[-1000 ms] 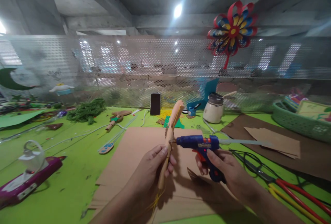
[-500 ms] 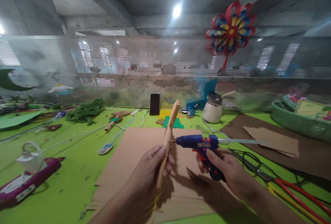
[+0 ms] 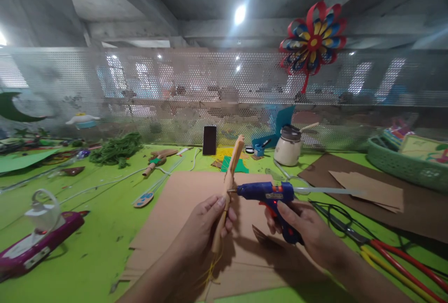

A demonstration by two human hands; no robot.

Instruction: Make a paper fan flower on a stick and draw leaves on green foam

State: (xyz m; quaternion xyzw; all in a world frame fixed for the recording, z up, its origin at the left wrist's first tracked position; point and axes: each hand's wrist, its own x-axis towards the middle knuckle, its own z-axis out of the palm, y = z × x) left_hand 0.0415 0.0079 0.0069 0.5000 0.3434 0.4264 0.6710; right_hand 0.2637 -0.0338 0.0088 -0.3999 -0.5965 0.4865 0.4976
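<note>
Upright and slightly tilted, a narrow tan cardboard piece [image 3: 228, 180] is pinched in my left hand [image 3: 209, 216], with yellow strands [image 3: 212, 268] hanging from its lower end. My right hand [image 3: 303, 223] grips a blue hot glue gun [image 3: 265, 191] by its handle, fingers near the orange trigger. The metal nozzle meets the right side of the cardboard piece just above my left thumb; whether glue is coming out cannot be made out. A clear glue stick [image 3: 325, 191] sticks out of the gun's back. Below both hands lie stacked cardboard sheets [image 3: 168, 228].
Red- and yellow-handled scissors [image 3: 381, 251] and a black cord lie at right, by brown sheets [image 3: 318, 167] and a green basket [image 3: 402, 167]. A purple power strip [image 3: 38, 247] sits at left. Behind stand a phone [image 3: 209, 140] and a cream jar [image 3: 287, 149].
The glue gun has shifted very slightly left along the cardboard piece. My left hand keeps its hold and has hardly moved.
</note>
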